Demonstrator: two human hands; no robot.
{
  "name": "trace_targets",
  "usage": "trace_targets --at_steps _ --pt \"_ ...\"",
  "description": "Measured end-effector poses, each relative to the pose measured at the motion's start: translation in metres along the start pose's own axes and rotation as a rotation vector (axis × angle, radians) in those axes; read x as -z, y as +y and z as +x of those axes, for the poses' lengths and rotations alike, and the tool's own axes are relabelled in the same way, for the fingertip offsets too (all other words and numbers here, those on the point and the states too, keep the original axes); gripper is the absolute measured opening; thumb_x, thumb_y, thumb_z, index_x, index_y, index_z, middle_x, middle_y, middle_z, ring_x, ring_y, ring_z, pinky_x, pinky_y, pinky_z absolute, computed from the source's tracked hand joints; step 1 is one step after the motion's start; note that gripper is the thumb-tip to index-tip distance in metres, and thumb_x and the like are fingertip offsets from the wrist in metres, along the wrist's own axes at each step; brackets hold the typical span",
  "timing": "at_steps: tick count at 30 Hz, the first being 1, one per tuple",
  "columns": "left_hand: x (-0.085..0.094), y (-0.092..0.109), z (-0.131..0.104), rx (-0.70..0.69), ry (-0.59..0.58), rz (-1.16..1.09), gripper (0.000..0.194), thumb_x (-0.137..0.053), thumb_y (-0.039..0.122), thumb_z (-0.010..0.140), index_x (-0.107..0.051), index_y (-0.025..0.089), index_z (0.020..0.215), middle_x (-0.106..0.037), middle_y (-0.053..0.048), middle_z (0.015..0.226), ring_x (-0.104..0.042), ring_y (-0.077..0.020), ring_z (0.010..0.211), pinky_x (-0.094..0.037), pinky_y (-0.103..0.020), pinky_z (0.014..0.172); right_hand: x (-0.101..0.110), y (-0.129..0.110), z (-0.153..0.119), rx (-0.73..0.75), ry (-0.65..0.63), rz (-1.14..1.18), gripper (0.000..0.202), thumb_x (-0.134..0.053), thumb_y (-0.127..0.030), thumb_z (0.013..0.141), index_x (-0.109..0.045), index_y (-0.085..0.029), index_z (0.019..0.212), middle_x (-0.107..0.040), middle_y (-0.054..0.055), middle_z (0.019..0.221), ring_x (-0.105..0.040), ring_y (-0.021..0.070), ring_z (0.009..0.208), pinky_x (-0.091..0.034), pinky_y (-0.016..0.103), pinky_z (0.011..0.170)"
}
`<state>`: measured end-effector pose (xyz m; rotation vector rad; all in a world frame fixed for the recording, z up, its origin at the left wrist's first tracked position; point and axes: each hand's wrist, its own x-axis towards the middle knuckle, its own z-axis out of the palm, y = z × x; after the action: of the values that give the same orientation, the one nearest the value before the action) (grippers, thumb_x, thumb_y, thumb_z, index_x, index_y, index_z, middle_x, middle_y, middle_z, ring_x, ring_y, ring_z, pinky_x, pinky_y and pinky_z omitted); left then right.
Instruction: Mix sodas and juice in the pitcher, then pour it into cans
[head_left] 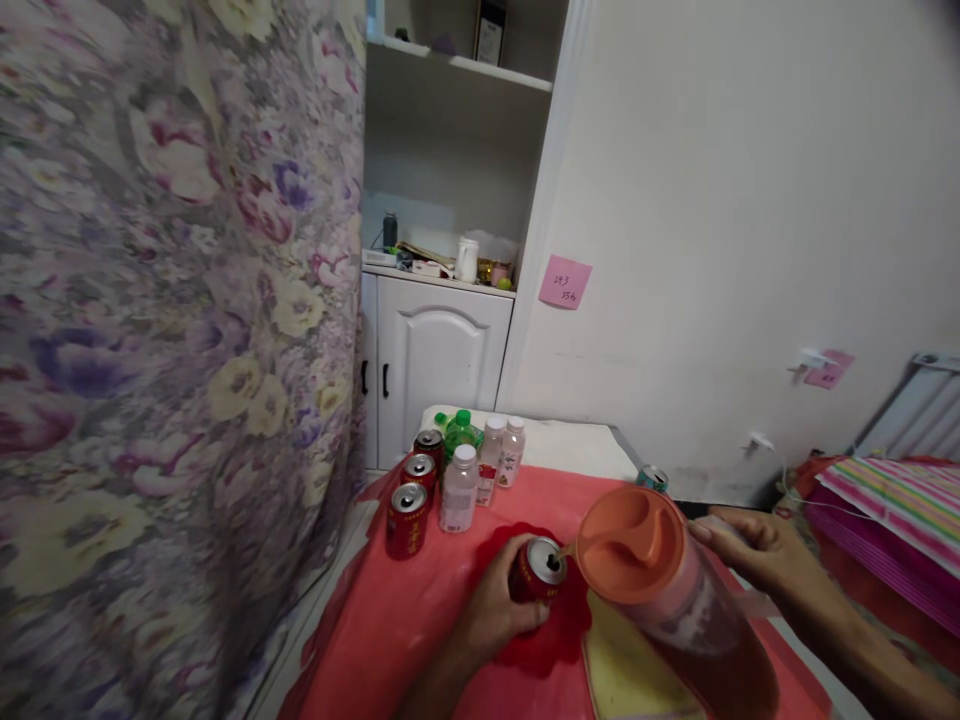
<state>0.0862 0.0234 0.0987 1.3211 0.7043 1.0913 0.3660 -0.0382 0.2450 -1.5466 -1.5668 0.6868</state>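
Note:
My left hand [491, 612] is wrapped round a red drink can [534, 572], whose top opening faces up. The can is over a red scalloped mat [546, 645]. In my right hand [757, 545] is the handle of a clear pitcher [694, 620] with an orange lid [634, 545]. The pitcher is tilted to the left, its spout close by the can's opening. A thin brownish stream seems to run from spout to can. Dark liquid shows inside the pitcher. A yellow cloth [634, 665] lies below the pitcher.
Several red cans [407, 520] line the table's left side, beside clear bottles with white caps [459, 490] and a green bottle [463, 432]. A teal can [652, 478] stands behind the pitcher. A floral curtain [180, 350] hangs left; a white cabinet [442, 345] is behind.

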Motion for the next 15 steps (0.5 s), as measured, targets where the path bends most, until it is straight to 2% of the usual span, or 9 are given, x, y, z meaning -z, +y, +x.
trace_targets --at_steps 6,15 --pt "0.0004 -0.0031 0.0009 0.002 -0.011 -0.01 0.07 -0.074 0.007 0.051 -0.06 0.021 0.118 -0.068 -0.005 0.112 -0.058 -0.0302 0.112 -0.041 -0.041 0.1 0.0014 -0.0027 -0.0006 -0.066 -0.042 0.076 0.053 -0.064 -0.067 0.072 -0.042 -0.022 0.056 -0.034 -0.006 0.056 -0.029 0.0108 0.056 -0.025 0.026 0.052" --pt "0.0024 -0.01 0.0025 -0.008 -0.013 0.03 0.07 -0.075 0.008 0.053 -0.059 0.02 0.12 -0.068 -0.007 0.117 -0.058 -0.0304 0.113 -0.042 -0.041 0.1 0.0028 -0.0076 0.0014 -0.024 -0.04 0.078 0.055 -0.064 -0.068 0.072 -0.04 -0.022 0.053 -0.03 -0.006 0.054 -0.026 0.0105 0.055 -0.026 0.027 0.052"
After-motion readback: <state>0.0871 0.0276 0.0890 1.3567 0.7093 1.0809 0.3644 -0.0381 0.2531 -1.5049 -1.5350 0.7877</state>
